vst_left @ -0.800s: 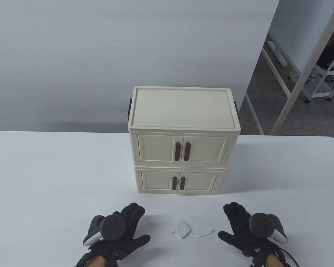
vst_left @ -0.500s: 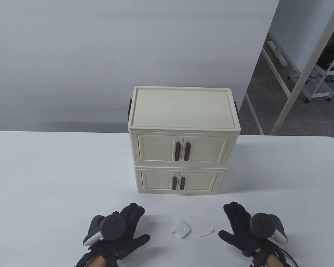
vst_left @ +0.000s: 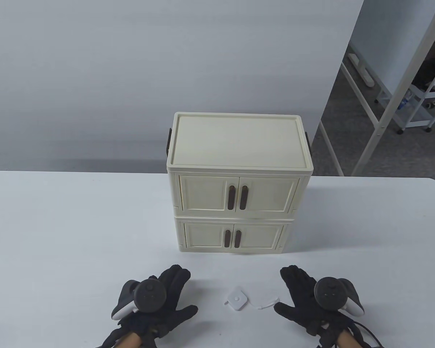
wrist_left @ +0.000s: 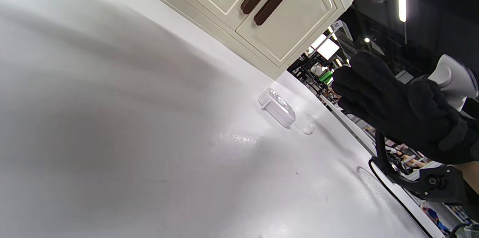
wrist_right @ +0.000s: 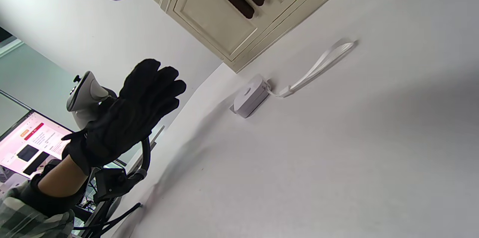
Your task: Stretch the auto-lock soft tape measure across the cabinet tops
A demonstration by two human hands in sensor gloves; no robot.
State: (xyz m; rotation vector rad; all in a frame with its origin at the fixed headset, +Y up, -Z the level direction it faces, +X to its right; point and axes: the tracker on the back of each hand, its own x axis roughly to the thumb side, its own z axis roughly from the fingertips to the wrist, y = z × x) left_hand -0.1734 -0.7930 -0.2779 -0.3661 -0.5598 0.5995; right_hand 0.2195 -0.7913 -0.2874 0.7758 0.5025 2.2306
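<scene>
Black-gloved left hand [vst_left: 163,302] and right hand [vst_left: 304,301] — flat, fingers extended — flank tape measure [vst_left: 237,299].

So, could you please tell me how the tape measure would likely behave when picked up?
The tape measure case looks small and plastic, so probably light. Its flat, squarish shape likely won't roll. The pulled-out strip lies curled on the table, so it would probably dangle limply.

- The table view looks down from high at the near edge, facing the cabinet [vst_left: 239,181] and the wall behind.
- The left wrist view sits low and tilted, close to the table [wrist_left: 149,155], facing right.
- The right wrist view is likewise low, facing left.
- All three share the tape measure [vst_left: 238,299] [wrist_left: 277,107] [wrist_right: 250,95].
</scene>
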